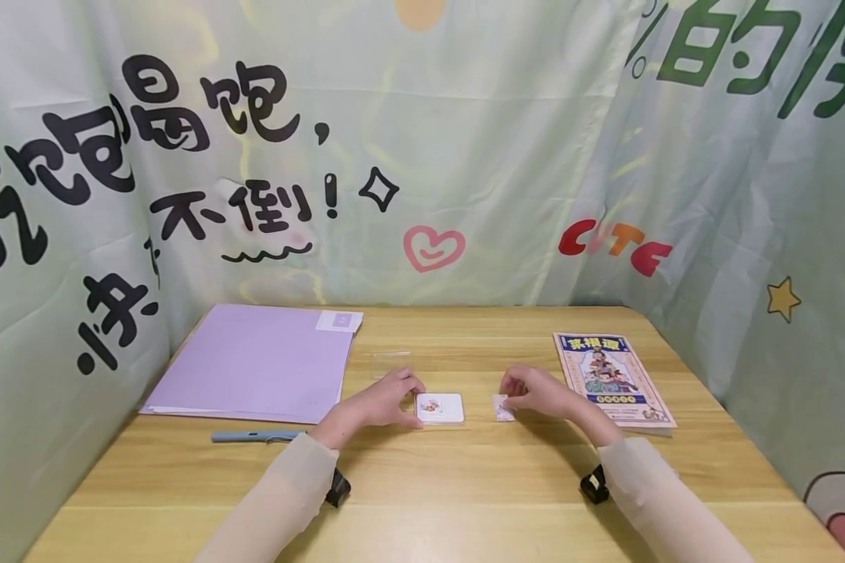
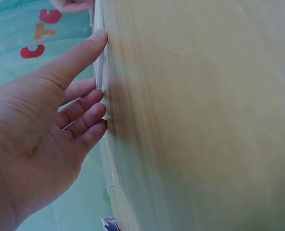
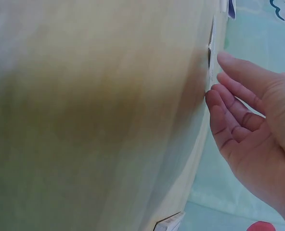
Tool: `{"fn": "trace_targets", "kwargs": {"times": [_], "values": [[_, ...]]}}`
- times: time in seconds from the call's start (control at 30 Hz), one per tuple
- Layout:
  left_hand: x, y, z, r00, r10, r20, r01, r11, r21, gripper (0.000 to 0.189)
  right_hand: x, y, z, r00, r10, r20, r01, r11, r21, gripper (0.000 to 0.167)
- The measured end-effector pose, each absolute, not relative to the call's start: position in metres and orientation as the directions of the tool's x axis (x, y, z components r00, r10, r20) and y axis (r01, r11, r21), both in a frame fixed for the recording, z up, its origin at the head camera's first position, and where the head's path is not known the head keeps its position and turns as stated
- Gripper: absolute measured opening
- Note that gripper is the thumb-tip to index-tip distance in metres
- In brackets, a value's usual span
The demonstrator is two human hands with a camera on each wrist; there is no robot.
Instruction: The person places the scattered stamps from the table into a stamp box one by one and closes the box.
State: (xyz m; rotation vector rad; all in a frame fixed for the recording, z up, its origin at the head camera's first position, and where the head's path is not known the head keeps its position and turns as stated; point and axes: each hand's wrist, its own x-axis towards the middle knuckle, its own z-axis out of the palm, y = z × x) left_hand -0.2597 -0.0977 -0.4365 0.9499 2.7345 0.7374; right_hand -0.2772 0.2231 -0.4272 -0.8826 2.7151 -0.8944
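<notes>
A flat white rectangular case (image 1: 449, 408) with clear edges and a small colourful picture (image 1: 432, 406) lies mid-table. My left hand (image 1: 383, 400) holds its left end, thumb (image 2: 92, 45) at the near edge and fingers on the far side. To the right is a small patterned piece of paper (image 1: 501, 408). Over that paper's right side, my right hand (image 1: 538, 392) pinches with curled fingers, which hide part of it. In the right wrist view, those fingers (image 3: 218, 108) reach down to the tabletop; their exact contact with the paper is hard to see.
Behind my left hand lies a clear transparent piece (image 1: 392, 361). A purple folder (image 1: 260, 360) with a small white card (image 1: 339, 320) sits at left, a blue pen (image 1: 253, 436) before it. An illustrated booklet (image 1: 609, 375) lies right. Printed curtains (image 1: 500, 156) enclose the table (image 1: 436, 500).
</notes>
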Motion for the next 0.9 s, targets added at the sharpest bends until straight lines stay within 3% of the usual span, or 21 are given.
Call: {"fn": "trace_targets", "kwargs": {"times": [0.3, 0.9], "values": [[-0.2603, -0.0984, -0.4373, -0.789, 0.614, 0.012, 0.534, 0.676, 0.508, 0.052, -0.2808, 0.2227, -0.4305, -0.808, -0.589, 0.026, -0.504, 0.667, -0.548, 0.016], [-0.2597, -0.0976, -0.4367, -0.784, 0.620, 0.015, 0.546, 0.678, 0.493, 0.051, -0.2776, 0.2191, -0.4286, -0.816, -0.578, 0.009, -0.472, 0.656, -0.589, 0.014]]}}
